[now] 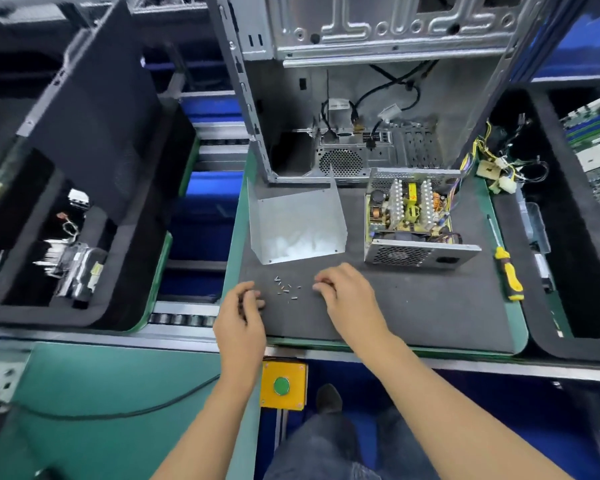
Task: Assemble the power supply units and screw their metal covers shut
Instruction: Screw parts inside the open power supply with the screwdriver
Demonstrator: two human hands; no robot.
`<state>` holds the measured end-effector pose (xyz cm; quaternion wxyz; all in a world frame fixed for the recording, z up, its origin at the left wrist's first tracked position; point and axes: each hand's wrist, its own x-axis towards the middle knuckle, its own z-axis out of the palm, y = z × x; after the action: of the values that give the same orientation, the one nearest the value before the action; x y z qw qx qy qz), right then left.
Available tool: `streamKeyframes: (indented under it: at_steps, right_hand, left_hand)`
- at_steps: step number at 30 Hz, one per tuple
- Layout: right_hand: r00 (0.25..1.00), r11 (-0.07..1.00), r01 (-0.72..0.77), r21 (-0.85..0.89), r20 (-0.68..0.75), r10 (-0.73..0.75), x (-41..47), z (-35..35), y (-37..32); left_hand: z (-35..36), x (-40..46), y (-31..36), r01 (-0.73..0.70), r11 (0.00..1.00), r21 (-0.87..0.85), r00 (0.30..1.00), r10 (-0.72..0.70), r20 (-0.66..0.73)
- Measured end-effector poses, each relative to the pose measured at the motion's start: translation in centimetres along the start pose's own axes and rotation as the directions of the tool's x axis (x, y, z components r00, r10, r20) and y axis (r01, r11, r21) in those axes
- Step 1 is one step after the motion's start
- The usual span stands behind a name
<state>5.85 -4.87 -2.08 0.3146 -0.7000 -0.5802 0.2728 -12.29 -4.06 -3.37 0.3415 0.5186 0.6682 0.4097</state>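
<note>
An uncovered power supply unit (pixel 409 220) sits on the dark mat (pixel 430 306), its circuit board and heat sinks showing. To its left stands its bent metal cover (pixel 297 223), apart from it. Several small screws (pixel 286 289) lie scattered on the mat in front of the cover. My left hand (pixel 241 313) rests on the mat just left of the screws, fingers curled, nothing visibly held. My right hand (pixel 347 289) rests just right of the screws with its fingertips curled down on the mat; whether it pinches a screw is hidden.
A yellow-handled screwdriver (pixel 508 268) lies at the mat's right edge. An open computer case (pixel 361 98) stands behind the unit. Black foam trays with parts flank the mat at left (pixel 66 237) and right (pixel 568 220). A yellow box with a green button (pixel 283 384) hangs below the front edge.
</note>
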Motion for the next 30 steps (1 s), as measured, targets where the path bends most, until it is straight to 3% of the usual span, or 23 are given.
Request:
streamKeyframes:
  at_steps: [7, 15, 19, 24, 27, 29, 30]
  right_hand:
    - [0.989, 0.969, 0.117, -0.218, 0.111, -0.095, 1.5, 2.4, -1.3]
    - [0.97, 0.931, 0.227, -0.285, 0.152, -0.19, 2.3, 3.0, -2.5]
    - [0.935, 0.813, 0.307, -0.494, 0.315, -0.162, 2.6, 3.1, -3.3]
    - [0.935, 0.727, 0.302, -0.617, 0.34, -0.1, 2.4, 3.5, -4.2]
    - [0.962, 0.872, 0.141, -0.469, 0.272, -0.009, 2.7, 2.4, -4.0]
    - [0.982, 0.982, -0.078, -0.172, 0.155, 0.105, 2.5, 0.7, -3.4]
    - [0.978, 0.984, -0.175, 0.023, 0.123, 0.171, 2.0, -0.3, -3.1]
  left_hand:
    - [-0.4, 0.3, -0.3, -0.021, 1.0, -0.016, 0.995, 0.022, 0.097]
    - [-0.4, 0.8, -0.7, -0.017, 0.999, -0.031, 0.992, 0.021, 0.123]
    - [-0.3, 0.7, -0.4, -0.035, 0.999, -0.004, 0.992, 0.036, 0.123]
    - [-0.2, 0.6, 0.3, -0.04, 0.999, 0.001, 0.992, 0.039, 0.119]
    - [0.0, 0.8, 1.4, 0.016, 0.999, -0.034, 0.993, -0.012, 0.117]
    - [0.6, 0.8, 2.6, 0.098, 0.987, -0.13, 0.983, -0.075, 0.169]
    - [1.2, 0.9, 3.4, 0.19, 0.961, -0.201, 0.962, -0.141, 0.236]
